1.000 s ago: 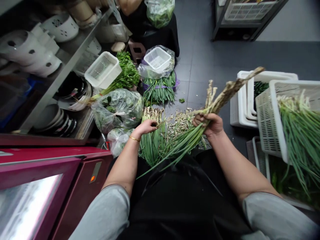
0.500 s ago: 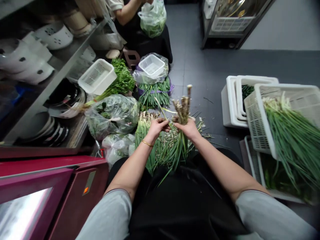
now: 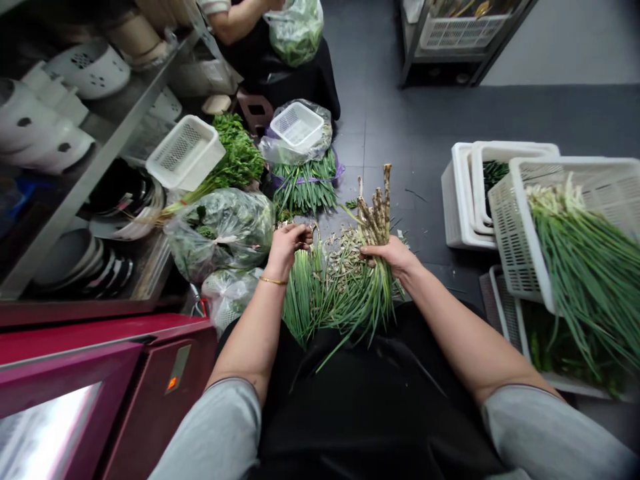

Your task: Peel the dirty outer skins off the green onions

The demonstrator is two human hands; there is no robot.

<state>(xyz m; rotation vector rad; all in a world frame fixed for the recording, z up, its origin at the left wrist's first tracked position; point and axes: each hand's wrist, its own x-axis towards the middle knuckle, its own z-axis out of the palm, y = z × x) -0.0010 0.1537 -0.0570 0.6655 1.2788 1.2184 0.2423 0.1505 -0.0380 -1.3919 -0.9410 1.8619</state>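
My right hand (image 3: 397,257) is wrapped round a bunch of scallions (image 3: 374,223), whose brown, soil-stained white ends point up and away from me. Their green leaves hang down toward my lap. Off to the left, my left hand (image 3: 286,249) has its fingers curled together, apart from the bunch. Whatever those fingers may pinch is too small to make out. Below the left hand lies a pile of scallions (image 3: 300,293), partly covered by the hand. Between my hands, pale peelings and trimmings (image 3: 343,257) lie scattered over more green leaves.
At right, a white basket (image 3: 525,267) holds scallions (image 3: 585,260), beside stacked white bins (image 3: 457,200). Bagged greens (image 3: 225,230), a small white basket (image 3: 186,153) and leafy herbs (image 3: 237,153) crowd the left. Ahead sits another person (image 3: 235,23) with a bag of greens (image 3: 296,33).
My left hand has moved left, away from the bunch, and the stalk at its fingers no longer shows there. My right hand has shifted slightly right, still gripping the scallions. The view has moved a little.
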